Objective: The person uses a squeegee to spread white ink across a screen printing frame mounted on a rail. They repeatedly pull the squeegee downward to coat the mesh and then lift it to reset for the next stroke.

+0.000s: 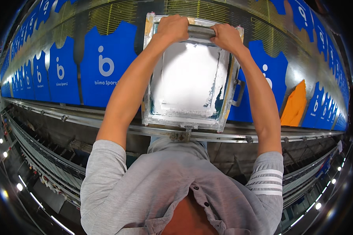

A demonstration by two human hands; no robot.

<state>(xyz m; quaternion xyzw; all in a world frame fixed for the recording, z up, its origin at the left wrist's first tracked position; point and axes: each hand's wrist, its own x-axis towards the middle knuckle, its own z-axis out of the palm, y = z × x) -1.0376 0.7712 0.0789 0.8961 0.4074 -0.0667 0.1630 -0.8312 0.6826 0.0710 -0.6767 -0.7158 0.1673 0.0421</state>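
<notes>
A screen printing frame (147, 84) lies in front of me on the long printing table, its mesh coated with white ink (184, 78). Across its far end rests a squeegee (200, 32). My left hand (173, 28) is closed on the squeegee's left end, and my right hand (226, 37) grips its right end. Streaks of dark green mesh show through the ink at the right side. A metal handle (238, 93) sticks out from the frame's right edge. What lies under the frame is hidden.
Blue cut fabric panels with white prints, such as the large one (108, 64) to my left, line the table both ways. An orange fabric piece (294, 105) lies to the right. A metal rail (145, 129) runs along the near edge, with the frame's clamp (188, 127) on it.
</notes>
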